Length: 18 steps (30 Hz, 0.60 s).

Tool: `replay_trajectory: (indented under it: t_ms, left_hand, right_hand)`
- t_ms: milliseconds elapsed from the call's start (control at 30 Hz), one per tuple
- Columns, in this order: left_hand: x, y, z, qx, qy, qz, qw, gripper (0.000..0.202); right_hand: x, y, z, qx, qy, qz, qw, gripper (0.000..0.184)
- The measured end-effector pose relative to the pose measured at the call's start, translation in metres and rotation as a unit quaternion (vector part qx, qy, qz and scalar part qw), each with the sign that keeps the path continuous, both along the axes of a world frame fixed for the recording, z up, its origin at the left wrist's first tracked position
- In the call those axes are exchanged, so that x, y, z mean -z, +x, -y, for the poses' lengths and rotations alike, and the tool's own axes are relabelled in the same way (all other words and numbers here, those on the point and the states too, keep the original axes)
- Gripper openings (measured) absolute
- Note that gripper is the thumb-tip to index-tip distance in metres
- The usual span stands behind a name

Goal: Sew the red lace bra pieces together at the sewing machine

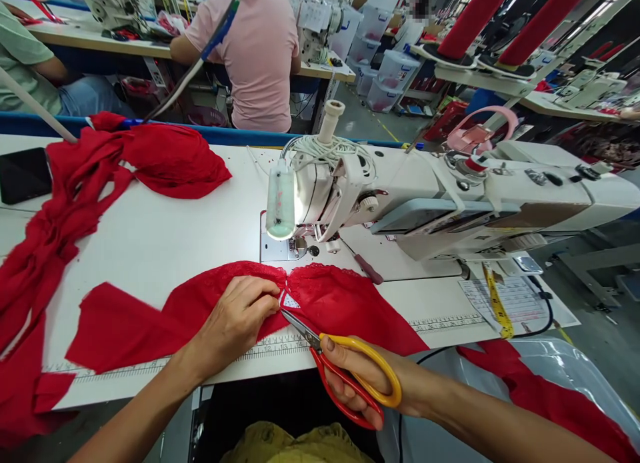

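A red lace garment piece (345,303) lies flat on the white sewing table (165,236), in front of the sewing machine (400,196). My left hand (240,316) rests on the garment's middle, its fingers pressed together on the fabric beside a small white tag (290,301). My right hand (365,380) grips scissors (345,363) with red and yellow handles. Their blade tips reach the fabric at the white tag, just right of my left fingertips.
More red fabric (80,183) is heaped on the table's left side beside a dark phone (23,175). A clear bin (550,383) with red fabric stands at the lower right. Two people sit at tables behind. Red thread cones (475,16) stand at the upper right.
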<state>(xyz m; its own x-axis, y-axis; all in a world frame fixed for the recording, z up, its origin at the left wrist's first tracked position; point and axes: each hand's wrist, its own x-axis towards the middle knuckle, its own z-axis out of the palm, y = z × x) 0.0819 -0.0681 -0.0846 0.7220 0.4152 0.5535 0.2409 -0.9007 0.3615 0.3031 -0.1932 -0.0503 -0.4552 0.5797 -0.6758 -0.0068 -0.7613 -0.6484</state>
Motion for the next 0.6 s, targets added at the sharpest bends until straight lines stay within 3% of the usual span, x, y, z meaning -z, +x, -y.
replay_trajectory:
  t_ms: [600]
  left_hand:
    - [0.0037,-0.0035,-0.0007,-0.007,-0.018,-0.016,1.0,0.014]
  right_hand:
    - [0.0017,-0.0071,0.0023,0.01,-0.006,0.021,1.0,0.069]
